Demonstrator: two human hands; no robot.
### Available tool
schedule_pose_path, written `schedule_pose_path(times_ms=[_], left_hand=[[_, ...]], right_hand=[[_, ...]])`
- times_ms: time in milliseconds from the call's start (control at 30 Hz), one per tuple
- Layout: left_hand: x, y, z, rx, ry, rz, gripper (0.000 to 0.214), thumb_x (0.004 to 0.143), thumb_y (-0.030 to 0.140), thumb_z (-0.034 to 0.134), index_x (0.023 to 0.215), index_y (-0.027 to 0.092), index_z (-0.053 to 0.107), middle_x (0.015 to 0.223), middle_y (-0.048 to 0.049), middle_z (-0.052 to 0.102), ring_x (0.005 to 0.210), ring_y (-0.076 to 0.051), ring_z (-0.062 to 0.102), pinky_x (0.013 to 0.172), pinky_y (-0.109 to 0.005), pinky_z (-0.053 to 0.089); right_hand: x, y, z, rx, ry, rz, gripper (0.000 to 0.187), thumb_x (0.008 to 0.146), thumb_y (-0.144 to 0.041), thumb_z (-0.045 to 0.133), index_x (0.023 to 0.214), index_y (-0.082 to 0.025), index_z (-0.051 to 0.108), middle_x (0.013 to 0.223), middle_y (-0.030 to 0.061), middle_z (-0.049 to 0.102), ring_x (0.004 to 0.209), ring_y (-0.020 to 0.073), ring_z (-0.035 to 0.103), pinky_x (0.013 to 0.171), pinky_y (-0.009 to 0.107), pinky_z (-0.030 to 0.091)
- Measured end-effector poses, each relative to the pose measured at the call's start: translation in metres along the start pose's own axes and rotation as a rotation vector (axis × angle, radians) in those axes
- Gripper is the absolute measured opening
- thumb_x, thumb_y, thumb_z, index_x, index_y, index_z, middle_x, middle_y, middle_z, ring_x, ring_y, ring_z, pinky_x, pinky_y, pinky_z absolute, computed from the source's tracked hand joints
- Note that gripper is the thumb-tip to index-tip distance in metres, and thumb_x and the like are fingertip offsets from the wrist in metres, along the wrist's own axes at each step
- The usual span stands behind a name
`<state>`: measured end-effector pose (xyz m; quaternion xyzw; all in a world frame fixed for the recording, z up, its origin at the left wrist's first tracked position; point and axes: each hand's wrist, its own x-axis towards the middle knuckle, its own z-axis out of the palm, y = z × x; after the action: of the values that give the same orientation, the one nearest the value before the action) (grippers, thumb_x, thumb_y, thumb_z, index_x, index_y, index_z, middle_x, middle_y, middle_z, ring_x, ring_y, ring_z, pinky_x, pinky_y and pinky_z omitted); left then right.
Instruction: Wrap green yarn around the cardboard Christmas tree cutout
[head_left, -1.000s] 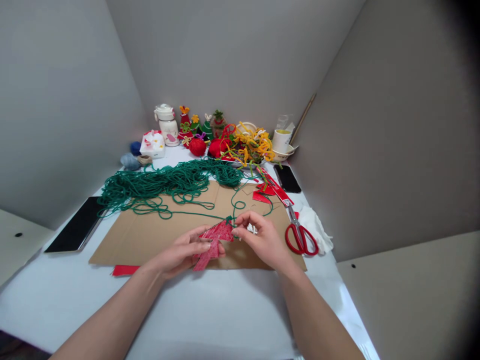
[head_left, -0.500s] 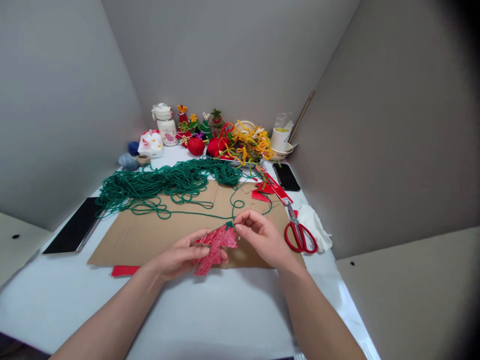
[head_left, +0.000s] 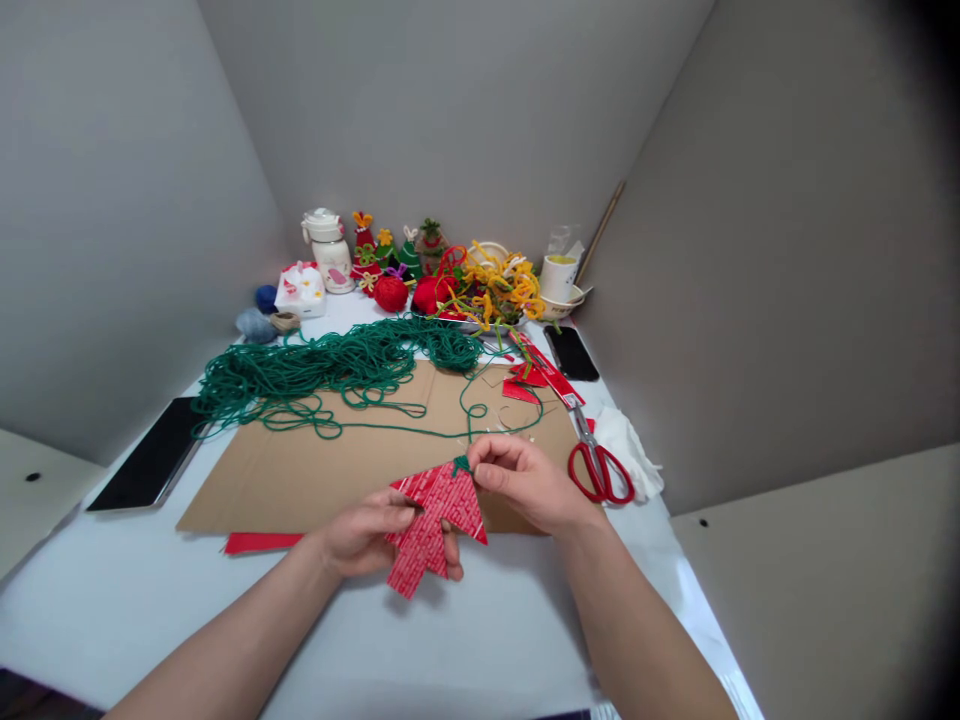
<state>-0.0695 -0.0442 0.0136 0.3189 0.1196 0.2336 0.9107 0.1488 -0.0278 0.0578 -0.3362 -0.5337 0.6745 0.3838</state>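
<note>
- Compared with a second ago, the red cutout [head_left: 435, 525] sits lower and nearer me, turned so that its patterned face shows broadly instead of narrowly.
- The green yarn [head_left: 460, 466] is at its tip, as before; my left hand [head_left: 373, 530] is a little lower too.
- The cutout is in front of me, over the near edge of the cardboard [head_left: 360, 485].
- A big green yarn heap [head_left: 330, 365] covers the cardboard's far edge, and a loose strand crosses the board towards the tip.
- On my right lie red scraps [head_left: 519, 390], red-handled scissors [head_left: 600, 472] and a crumpled tissue [head_left: 630, 455]; my right forearm hides part of the board.
- My left hand is closed on the cutout, thumb on the face, fingers partly hidden behind.
- My right hand [head_left: 525, 483] is pinched narrow, thumb against forefinger, holding the green yarn beside the tip.
</note>
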Motion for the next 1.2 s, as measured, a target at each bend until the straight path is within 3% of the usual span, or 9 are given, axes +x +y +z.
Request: schedule_pose_path(times_ms=[200,333,500,700,867,967,1033,1200], left_hand=[[0.001,-0.002,0.004,-0.101,-0.045,-0.045,0.035,0.082,0.036,0.054,0.099,0.007,0.064,0.084,-0.0163,0.071,0.076,-0.027,0.069,0.08,-0.044,0.046],[0.003,-0.005,0.005,-0.173,-0.084,-0.033,0.03,0.087,0.032,0.047,0.098,0.009,0.063,0.081,-0.0148,0.072,0.071,-0.025,0.07,0.077,-0.043,0.048],[0.003,-0.011,-0.001,-0.253,-0.08,-0.056,0.022,0.087,0.026,0.046,0.098,0.013,0.06,0.076,-0.0123,0.073,0.067,-0.025,0.07,0.072,-0.041,0.051],[0.005,-0.014,-0.001,-0.236,-0.121,-0.071,0.021,0.087,0.028,0.046,0.096,0.015,0.059,0.067,-0.0076,0.069,0.058,-0.021,0.068,0.066,-0.037,0.051],[0.009,-0.009,0.007,-0.019,0.028,-0.179,0.028,0.086,0.032,0.048,0.1,0.011,0.06,0.088,-0.0157,0.069,0.081,-0.026,0.068,0.076,-0.04,0.048],[0.01,-0.002,0.01,0.116,0.196,-0.084,0.027,0.086,0.027,0.049,0.104,0.012,0.062,0.098,-0.0148,0.067,0.09,-0.025,0.064,0.085,-0.04,0.045],[0.009,0.003,0.009,0.137,0.245,-0.008,0.031,0.087,0.028,0.048,0.11,0.012,0.06,0.099,-0.0146,0.067,0.091,-0.024,0.064,0.087,-0.04,0.044],[0.006,0.006,0.004,0.11,0.229,0.025,0.035,0.08,0.023,0.056,0.113,0.011,0.059,0.1,-0.015,0.068,0.092,-0.026,0.064,0.087,-0.04,0.044]], right_hand=[[-0.001,0.0,0.002,0.04,-0.013,-0.04,0.023,0.075,-0.034,0.069,0.09,-0.019,0.061,0.076,-0.001,0.055,0.068,0.0098,0.05,0.065,0.023,0.039],[-0.003,-0.003,0.005,-0.052,-0.012,-0.121,0.024,0.077,-0.032,0.066,0.099,-0.022,0.064,0.075,-0.0009,0.055,0.069,0.0104,0.05,0.065,0.023,0.04],[-0.005,-0.008,0.011,-0.204,0.012,-0.217,0.015,0.08,-0.028,0.063,0.092,-0.021,0.067,0.089,0.0035,0.064,0.081,0.0146,0.058,0.075,0.028,0.044],[-0.008,-0.011,0.014,-0.286,-0.015,-0.28,0.009,0.081,-0.026,0.061,0.087,-0.019,0.065,0.082,0.0034,0.063,0.077,0.0147,0.057,0.073,0.028,0.045],[-0.011,-0.012,0.013,-0.344,0.013,-0.192,0.012,0.081,-0.029,0.059,0.083,-0.018,0.061,0.078,0.0024,0.059,0.073,0.0138,0.054,0.067,0.026,0.043],[-0.009,-0.012,0.011,-0.343,0.083,-0.109,0.013,0.079,-0.032,0.06,0.081,-0.018,0.06,0.074,0.0002,0.056,0.068,0.0123,0.051,0.063,0.024,0.041],[-0.006,-0.011,0.01,-0.32,0.119,-0.065,0.015,0.079,-0.033,0.06,0.08,-0.018,0.058,0.071,-0.0006,0.055,0.065,0.0119,0.05,0.061,0.024,0.04],[0.0,-0.006,0.007,-0.295,0.218,-0.006,0.015,0.079,-0.032,0.058,0.081,-0.018,0.059,0.074,-0.0009,0.056,0.066,0.0111,0.05,0.062,0.023,0.039]])
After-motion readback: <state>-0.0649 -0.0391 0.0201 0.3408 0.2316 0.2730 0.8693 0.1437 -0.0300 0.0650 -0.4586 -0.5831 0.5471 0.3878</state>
